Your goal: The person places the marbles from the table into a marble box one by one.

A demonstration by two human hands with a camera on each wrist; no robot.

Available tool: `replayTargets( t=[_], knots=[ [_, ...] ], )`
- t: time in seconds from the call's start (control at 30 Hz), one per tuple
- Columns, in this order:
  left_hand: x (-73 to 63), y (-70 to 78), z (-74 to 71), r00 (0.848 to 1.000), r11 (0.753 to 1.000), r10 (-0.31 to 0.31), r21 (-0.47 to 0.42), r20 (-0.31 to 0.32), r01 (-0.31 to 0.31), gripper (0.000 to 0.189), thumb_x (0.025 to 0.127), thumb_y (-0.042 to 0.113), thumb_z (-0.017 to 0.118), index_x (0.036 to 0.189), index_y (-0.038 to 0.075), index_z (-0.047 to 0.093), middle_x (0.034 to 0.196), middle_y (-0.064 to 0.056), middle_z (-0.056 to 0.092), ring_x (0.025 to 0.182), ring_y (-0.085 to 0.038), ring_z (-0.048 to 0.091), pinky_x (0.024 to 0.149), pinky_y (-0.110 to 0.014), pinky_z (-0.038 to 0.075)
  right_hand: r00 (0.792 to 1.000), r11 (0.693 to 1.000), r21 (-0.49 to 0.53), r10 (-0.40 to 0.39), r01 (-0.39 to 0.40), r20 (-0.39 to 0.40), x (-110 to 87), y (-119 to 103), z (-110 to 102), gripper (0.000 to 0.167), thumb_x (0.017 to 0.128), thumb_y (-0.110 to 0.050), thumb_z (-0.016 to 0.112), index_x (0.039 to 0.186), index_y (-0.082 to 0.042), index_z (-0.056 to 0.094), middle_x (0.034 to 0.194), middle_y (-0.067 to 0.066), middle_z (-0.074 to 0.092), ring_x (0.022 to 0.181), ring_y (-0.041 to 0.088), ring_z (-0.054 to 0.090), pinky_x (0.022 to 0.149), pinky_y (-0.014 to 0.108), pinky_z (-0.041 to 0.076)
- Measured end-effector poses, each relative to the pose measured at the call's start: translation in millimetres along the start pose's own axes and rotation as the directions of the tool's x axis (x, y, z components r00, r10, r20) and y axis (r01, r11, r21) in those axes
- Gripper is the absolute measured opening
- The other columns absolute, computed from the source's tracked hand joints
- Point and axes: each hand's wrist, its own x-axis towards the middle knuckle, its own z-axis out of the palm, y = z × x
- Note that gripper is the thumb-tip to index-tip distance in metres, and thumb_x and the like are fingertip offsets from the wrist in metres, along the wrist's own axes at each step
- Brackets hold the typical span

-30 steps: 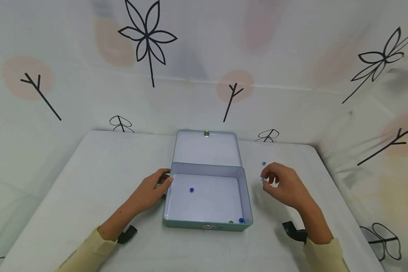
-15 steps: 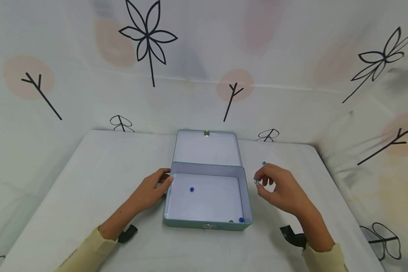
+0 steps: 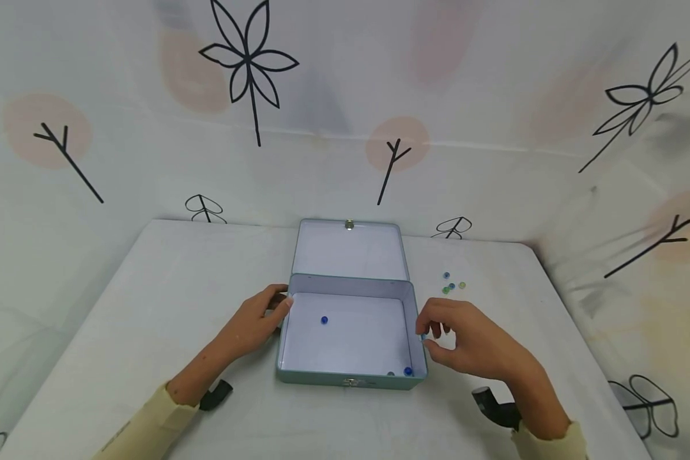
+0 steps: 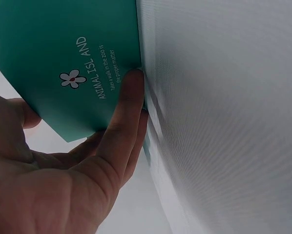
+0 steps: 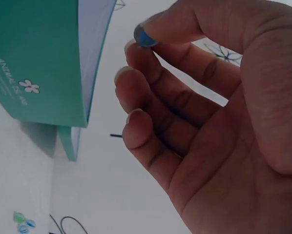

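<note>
An open green tin box [image 3: 351, 380] with a white inside stands mid-table, its lid [image 3: 349, 252] folded back. My left hand [image 3: 261, 322] holds its left wall, thumb at the rim, fingers [image 4: 121, 131] against the lettered green outside. Between thumb and index finger, my right hand [image 3: 466, 335] pinches a clear and blue marble [image 5: 145, 35] beside the box's right rim; the other fingers curl loosely. Inside the box lie a blue marble [image 3: 324, 320] left of the middle, a darker blue marble [image 3: 408, 371] in the front right corner, and a greyish marble [image 3: 390, 374], partly hidden by the front wall.
Several marbles lie on the white-covered table [image 3: 207, 268] right of the lid: blue marbles [image 3: 446, 275], a green marble [image 3: 445, 290] and a yellowish marble [image 3: 462, 285]. A patterned white cloth [image 3: 322, 172] hangs behind the table. Black wrist mounts [image 3: 496, 409] jut from both wrists.
My right hand has moved left and toward me with the pinched marble, from the loose marbles to the box's right rim, uncovering several marbles on the table. My left hand stays in place.
</note>
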Motion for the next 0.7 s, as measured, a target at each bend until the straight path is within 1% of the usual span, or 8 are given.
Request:
replayTargets(
  t=[0.07,0.13,0.23,0.3,0.37,0.43,0.57,0.7],
  knots=[
    [0.0,0.0,0.0,1.000,1.000,-0.001,-0.004,0.002,0.001,0.061,0.113,0.045,0.050,0.158,0.005,0.045,0.145,-0.015,0.062,0.127,-0.030,0.064,0.092,-0.038,0.062,1.000,1.000,0.013,-0.006,0.006,0.029,-0.2,-2,0,0.034,0.084,0.002,0.076,0.097,-0.028,0.067,0.089,-0.013,0.064,0.081,0.008,0.058,0.070,0.022,0.052],
    [0.1,0.0,-0.1,1.000,1.000,0.000,-0.005,0.003,0.000,0.061,0.113,0.046,0.050,0.158,0.005,0.045,0.144,-0.015,0.063,0.127,-0.030,0.064,0.091,-0.037,0.062,0.999,1.000,0.010,-0.009,0.009,0.053,-0.3,-3,0,0.036,0.085,0.000,0.078,0.098,-0.031,0.066,0.090,-0.014,0.064,0.082,0.006,0.058,0.071,0.023,0.052],
    [0.0,0.4,-0.3,1.000,1.000,0.000,-0.003,0.003,0.000,0.062,0.112,0.047,0.050,0.158,0.005,0.045,0.144,-0.015,0.063,0.127,-0.030,0.065,0.091,-0.037,0.062,0.999,1.000,-0.006,-0.018,0.019,0.041,-0.5,-2,1,0.038,0.083,-0.002,0.082,0.099,-0.032,0.065,0.091,-0.020,0.061,0.082,0.006,0.058,0.070,0.023,0.053],
    [0.1,0.5,-0.3,1.000,1.000,0.000,-0.002,0.003,0.000,0.062,0.112,0.047,0.050,0.158,0.005,0.045,0.144,-0.015,0.063,0.127,-0.031,0.064,0.091,-0.038,0.062,1.000,0.999,-0.017,-0.027,0.027,0.005,-0.6,0,0,0.037,0.083,-0.002,0.083,0.099,-0.030,0.066,0.091,-0.021,0.060,0.081,0.007,0.058,0.069,0.023,0.052],
    [0.1,0.6,-0.1,1.000,1.000,-0.001,0.001,0.002,0.001,0.062,0.112,0.046,0.050,0.158,0.005,0.045,0.144,-0.015,0.063,0.127,-0.031,0.064,0.092,-0.039,0.062,0.998,0.999,-0.029,-0.028,0.027,-0.052,-0.6,5,-1,0.035,0.083,0.000,0.082,0.098,-0.028,0.067,0.091,-0.022,0.060,0.079,0.007,0.058,0.068,0.024,0.052],
    [0.3,0.5,0.1,1.000,1.000,-0.003,0.004,0.001,0.003,0.061,0.113,0.045,0.050,0.158,0.005,0.045,0.144,-0.016,0.063,0.127,-0.031,0.064,0.092,-0.039,0.062,0.993,0.999,-0.053,-0.017,0.011,-0.114,-0.1,9,-3,0.033,0.084,0.002,0.081,0.097,-0.025,0.068,0.090,-0.021,0.060,0.077,0.008,0.058,0.066,0.025,0.052],
    [0.0,1.3,-0.2,1.000,1.000,-0.008,0.007,0.001,0.008,0.060,0.113,0.043,0.051,0.158,0.005,0.045,0.145,-0.016,0.062,0.127,-0.031,0.064,0.092,-0.039,0.062,0.976,0.993,-0.102,0.040,-0.062,-0.213,0.2,24,-4,0.029,0.086,0.005,0.079,0.095,-0.021,0.070,0.087,-0.019,0.061,0.075,0.008,0.058,0.065,0.028,0.053],
    [-0.5,2.1,-0.6,1.000,1.000,-0.009,0.010,0.001,0.009,0.060,0.113,0.044,0.051,0.158,0.005,0.045,0.145,-0.016,0.063,0.127,-0.031,0.064,0.094,-0.040,0.062,0.953,0.981,-0.132,0.101,-0.144,-0.285,-1.1,41,-3,0.028,0.087,0.006,0.079,0.097,-0.018,0.071,0.087,-0.014,0.063,0.075,0.007,0.058,0.065,0.030,0.054]
  ],
)
